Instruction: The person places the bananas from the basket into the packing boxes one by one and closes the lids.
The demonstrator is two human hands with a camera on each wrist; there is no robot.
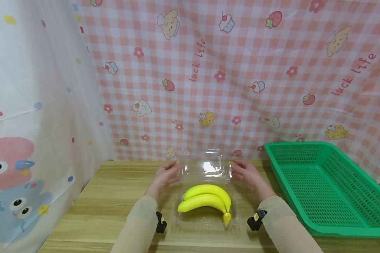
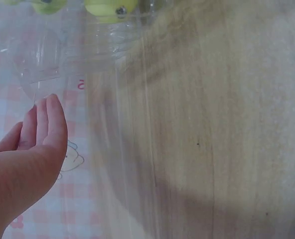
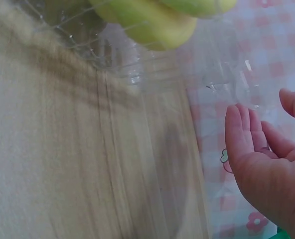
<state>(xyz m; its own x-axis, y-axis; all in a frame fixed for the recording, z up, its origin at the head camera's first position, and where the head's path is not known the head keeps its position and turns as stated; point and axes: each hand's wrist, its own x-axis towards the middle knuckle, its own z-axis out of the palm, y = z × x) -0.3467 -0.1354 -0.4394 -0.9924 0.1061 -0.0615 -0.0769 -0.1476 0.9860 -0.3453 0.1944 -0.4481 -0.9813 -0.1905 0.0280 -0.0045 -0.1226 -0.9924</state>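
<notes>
A bunch of yellow bananas lies in the base of a clear plastic clamshell box on the table. Behind it, the box's transparent lid is raised on the far side. My left hand is at the lid's left edge, and in the left wrist view its straight fingertips come right up to the clear plastic. On the opposite side my right hand has its fingers at the lid's right edge. The right wrist view shows those fingers extended, with the thumb held apart.
To the right stands a large green plastic basket with perforated walls. A wooden table lies under the box. Behind it hangs a pink checked curtain, and a white patterned one hangs on the left.
</notes>
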